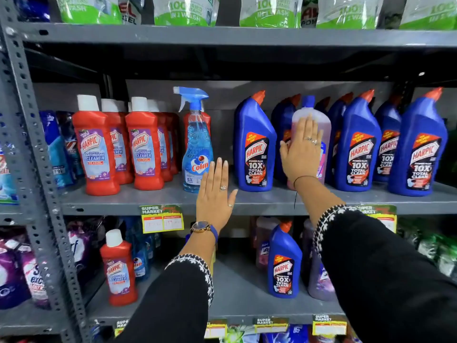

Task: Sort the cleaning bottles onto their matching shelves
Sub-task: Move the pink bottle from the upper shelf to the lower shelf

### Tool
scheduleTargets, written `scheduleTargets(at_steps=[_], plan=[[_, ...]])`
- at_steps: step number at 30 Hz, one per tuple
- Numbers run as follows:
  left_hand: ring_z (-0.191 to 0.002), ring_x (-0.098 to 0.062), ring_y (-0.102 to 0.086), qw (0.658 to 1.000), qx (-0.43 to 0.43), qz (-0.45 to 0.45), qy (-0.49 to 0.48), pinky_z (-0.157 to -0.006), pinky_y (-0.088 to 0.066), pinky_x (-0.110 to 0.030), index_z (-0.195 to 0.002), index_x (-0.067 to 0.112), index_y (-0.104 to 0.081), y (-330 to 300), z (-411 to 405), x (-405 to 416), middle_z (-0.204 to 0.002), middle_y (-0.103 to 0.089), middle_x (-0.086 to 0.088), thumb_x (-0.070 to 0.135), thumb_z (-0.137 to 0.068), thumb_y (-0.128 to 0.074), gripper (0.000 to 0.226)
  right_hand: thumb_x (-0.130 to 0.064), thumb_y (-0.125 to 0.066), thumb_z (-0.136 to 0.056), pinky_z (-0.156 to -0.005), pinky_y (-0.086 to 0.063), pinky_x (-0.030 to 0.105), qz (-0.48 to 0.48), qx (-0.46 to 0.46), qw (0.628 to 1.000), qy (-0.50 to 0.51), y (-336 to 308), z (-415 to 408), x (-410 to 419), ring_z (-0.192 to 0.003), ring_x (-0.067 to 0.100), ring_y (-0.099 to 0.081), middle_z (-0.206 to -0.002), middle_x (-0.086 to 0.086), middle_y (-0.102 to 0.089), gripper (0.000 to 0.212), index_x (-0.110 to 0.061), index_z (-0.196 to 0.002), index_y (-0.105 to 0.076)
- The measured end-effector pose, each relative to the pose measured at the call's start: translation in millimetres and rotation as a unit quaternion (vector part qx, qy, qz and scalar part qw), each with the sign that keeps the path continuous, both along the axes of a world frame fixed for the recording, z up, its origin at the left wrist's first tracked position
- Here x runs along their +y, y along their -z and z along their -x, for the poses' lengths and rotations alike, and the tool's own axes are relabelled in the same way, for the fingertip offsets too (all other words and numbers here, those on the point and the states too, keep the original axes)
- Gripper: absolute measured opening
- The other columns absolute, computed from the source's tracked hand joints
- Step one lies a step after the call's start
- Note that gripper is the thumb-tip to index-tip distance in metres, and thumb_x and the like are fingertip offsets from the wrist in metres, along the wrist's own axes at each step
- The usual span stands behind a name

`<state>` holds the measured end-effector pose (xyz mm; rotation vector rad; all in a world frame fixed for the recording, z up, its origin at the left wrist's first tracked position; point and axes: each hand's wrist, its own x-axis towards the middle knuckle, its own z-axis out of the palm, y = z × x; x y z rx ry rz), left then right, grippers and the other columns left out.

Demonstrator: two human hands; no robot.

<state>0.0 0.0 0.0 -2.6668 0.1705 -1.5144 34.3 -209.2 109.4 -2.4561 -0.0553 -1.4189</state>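
Note:
A pink bottle (324, 125) with a blue cap stands on the middle shelf (148, 201), among several blue Harpic bottles (256, 149). My right hand (303, 149) lies flat against its front, fingers straight and thumb spread, not wrapped around it. My left hand (215, 194) hovers open at the shelf's front edge, just right of a blue Colin spray bottle (196, 142) and holding nothing. Red Harpic bathroom cleaner bottles (95, 149) fill the left of that shelf. On the lower shelf stand a lone red Harpic bottle (118, 273), a blue Harpic bottle (284, 266) and purple bottles (319, 280).
Green-and-white detergent pouches (185, 11) line the top shelf. A grey perforated upright post (32, 144) runs down the left, with detergent packs (57, 149) beyond it. More spray bottles (141, 258) sit at the back of the lower shelf. Price tags (162, 219) hang from shelf edges.

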Motion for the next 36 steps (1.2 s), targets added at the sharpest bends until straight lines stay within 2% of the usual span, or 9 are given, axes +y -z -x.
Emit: scheduleTargets(at_steps=[3,6,9,11,15,17,20,26,36], plan=[[-0.144,-0.027,-0.013,0.999,0.015,0.031,0.025,-0.119,0.000,-0.036,-0.151,0.005,-0.010,10,-8,5,-0.156,-0.013,-0.012,0.044,-0.095,-0.027,0.070,-0.036,-0.051,-0.090,-0.117,0.001,0.049,-0.052,0.011,0.997,0.063,-19,-15,-7,-0.146,0.034,-0.003,-0.158,0.019,-0.005,0.081,-0.001,-0.146,-0.004],[-0.143,-0.029,-0.016,0.999,0.026,0.019,0.025,-0.118,0.002,-0.037,-0.151,0.006,-0.008,19,-16,6,-0.155,-0.014,-0.012,0.042,-0.093,-0.028,0.070,-0.041,-0.059,-0.085,-0.114,0.001,0.058,-0.141,0.023,0.987,0.077,-37,-31,-13,-0.146,0.029,0.000,-0.159,0.013,-0.004,0.090,-0.007,-0.148,-0.005],[-0.141,-0.030,-0.019,1.000,0.004,-0.003,0.029,-0.118,-0.001,-0.039,-0.149,0.005,-0.017,21,-22,7,-0.154,-0.022,-0.012,0.037,-0.090,-0.031,0.069,-0.045,-0.068,-0.076,-0.109,-0.004,0.070,-0.247,0.046,0.967,0.048,-54,-43,-20,-0.146,0.028,0.000,-0.159,0.008,-0.005,0.097,-0.014,-0.148,-0.010],[-0.141,-0.031,-0.021,0.999,-0.005,-0.003,0.040,-0.117,-0.004,-0.040,-0.147,0.003,-0.021,22,-23,7,-0.153,-0.026,-0.013,0.034,-0.089,-0.032,0.067,-0.048,-0.077,-0.066,-0.104,-0.005,0.075,-0.283,0.071,0.956,0.016,-58,-48,-25,-0.145,0.031,-0.001,-0.159,0.007,-0.006,0.106,-0.021,-0.147,-0.014],[-0.140,-0.031,-0.019,0.998,-0.015,0.001,0.058,-0.116,-0.006,-0.040,-0.149,0.004,-0.017,24,-25,8,-0.153,-0.020,-0.012,0.032,-0.088,-0.031,0.069,-0.039,-0.084,-0.060,-0.100,-0.008,0.078,-0.291,0.064,0.955,0.003,-48,-53,-24,-0.141,0.034,-0.012,-0.154,0.008,-0.015,0.104,-0.028,-0.142,-0.021],[-0.141,-0.031,-0.019,0.998,-0.012,-0.001,0.057,-0.116,-0.007,-0.040,-0.150,0.005,-0.014,25,-25,8,-0.153,-0.019,-0.011,0.031,-0.088,-0.031,0.069,-0.035,-0.081,-0.060,-0.101,-0.019,0.075,-0.287,0.045,0.957,0.010,-46,-51,-22,-0.136,0.036,-0.020,-0.150,0.010,-0.021,0.096,-0.028,-0.138,-0.025],[-0.140,-0.031,-0.021,0.998,0.002,0.001,0.055,-0.116,-0.007,-0.040,-0.148,0.004,-0.021,24,-24,7,-0.153,-0.026,-0.012,0.031,-0.089,-0.030,0.065,-0.036,-0.079,-0.059,-0.099,-0.029,0.069,-0.283,0.022,0.959,0.020,-47,-42,-21,-0.130,0.039,-0.026,-0.146,0.012,-0.024,0.090,-0.029,-0.133,-0.028],[-0.141,-0.030,-0.020,0.997,0.013,0.017,0.072,-0.116,-0.006,-0.038,-0.147,0.005,-0.022,22,-23,6,-0.153,-0.028,-0.012,0.030,-0.088,-0.031,0.065,-0.036,-0.077,-0.057,-0.095,-0.033,0.065,-0.278,-0.021,0.960,0.028,-44,-10,-10,-0.121,0.039,-0.032,-0.143,0.011,-0.026,0.086,-0.030,-0.131,-0.032],[-0.141,-0.029,-0.018,0.997,0.036,0.025,0.067,-0.116,-0.002,-0.035,-0.147,0.003,-0.018,18,-14,6,-0.152,-0.028,-0.016,0.034,-0.090,-0.029,0.066,-0.032,-0.075,-0.059,-0.098,-0.030,0.062,-0.293,-0.075,0.953,-0.028,-33,63,26,-0.124,0.036,-0.030,-0.143,0.009,-0.027,0.084,-0.030,-0.133,-0.034]])
